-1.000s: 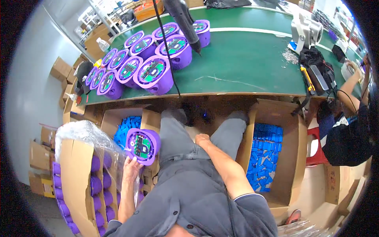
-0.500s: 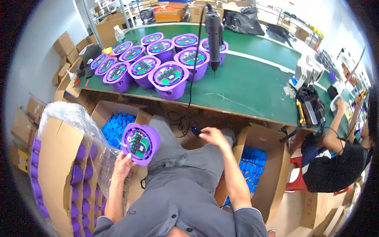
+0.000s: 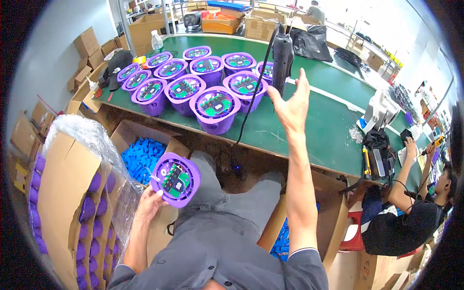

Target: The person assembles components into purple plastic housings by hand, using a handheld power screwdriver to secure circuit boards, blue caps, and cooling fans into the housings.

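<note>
- Surface: a long green workbench (image 3: 333, 116) runs from upper left to right of the frame. A cluster of purple round housings (image 3: 215, 104) with green circuit boards facing up stands on its upper-left part.
- Room: cardboard boxes line the upper edge; an open carton of blue parts (image 3: 140, 157) sits below the bench at left centre. A tall carton of stacked purple pieces (image 3: 77, 212), partly wrapped in clear film, fills the lower left.
- A co-worker (image 3: 411, 222) sits at the right edge, arms raised to the bench.
- Right hand (image 3: 292, 104): arm stretched up toward frame centre-top, fingers spread wide, gripping nothing, just beside the black electric screwdriver (image 3: 282, 55) hanging on its cable.
- Left hand (image 3: 150, 203): low at left centre, over the lap, fingers curled under a single purple housing (image 3: 175, 180), supporting its lower rim; board side faces the camera, tilted.
</note>
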{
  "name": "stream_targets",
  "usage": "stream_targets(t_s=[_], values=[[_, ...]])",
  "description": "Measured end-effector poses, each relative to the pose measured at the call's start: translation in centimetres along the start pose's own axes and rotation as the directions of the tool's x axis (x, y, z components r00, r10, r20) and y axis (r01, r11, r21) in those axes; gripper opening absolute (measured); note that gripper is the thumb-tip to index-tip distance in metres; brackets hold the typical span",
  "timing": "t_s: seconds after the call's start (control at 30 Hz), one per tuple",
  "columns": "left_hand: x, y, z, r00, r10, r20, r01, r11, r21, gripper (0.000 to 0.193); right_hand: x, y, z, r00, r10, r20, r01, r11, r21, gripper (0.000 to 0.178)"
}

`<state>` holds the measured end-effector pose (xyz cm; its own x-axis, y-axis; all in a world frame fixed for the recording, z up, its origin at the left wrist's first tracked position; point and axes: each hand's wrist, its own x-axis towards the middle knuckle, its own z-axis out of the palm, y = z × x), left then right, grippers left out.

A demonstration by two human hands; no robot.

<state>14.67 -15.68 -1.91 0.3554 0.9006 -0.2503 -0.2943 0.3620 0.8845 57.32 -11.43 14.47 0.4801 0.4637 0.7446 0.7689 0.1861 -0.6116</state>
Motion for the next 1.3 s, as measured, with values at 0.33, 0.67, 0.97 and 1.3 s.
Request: stream_targets(t_s=[0.33, 0.67, 0.97, 1.3], values=[[1.5, 8.6, 10.6, 0.973, 0.049, 0.223, -0.093, 0.977, 0.19, 0.035, 3.5, 0.4, -1.0, 0.973, -0.018, -0.229, 0.037, 0.996, 0.078, 0.057], [12.2, 9.6, 29.5, 0.911, -0.064, 0.407, -0.061, 0.956, 0.288, 0.028, 2.2, 2.1, -17.4, 0.998, 0.068, -0.001, -0.065, 0.955, 0.289, 0.035], [21.3, 1.2, 35.2, 0.802, -0.331, 0.498, 0.173, 0.926, 0.337, 0.021, 1.9, 5.1, -19.3, 0.97, 0.234, 0.063, -0.239, 0.967, 0.084, 0.025], [23.6, 1.1, 33.5, 0.808, -0.367, 0.461, 0.247, 0.921, 0.3, 0.019, 3.2, 0.3, -13.3, 0.883, 0.444, -0.151, -0.419, 0.891, 0.173, 0.011]])
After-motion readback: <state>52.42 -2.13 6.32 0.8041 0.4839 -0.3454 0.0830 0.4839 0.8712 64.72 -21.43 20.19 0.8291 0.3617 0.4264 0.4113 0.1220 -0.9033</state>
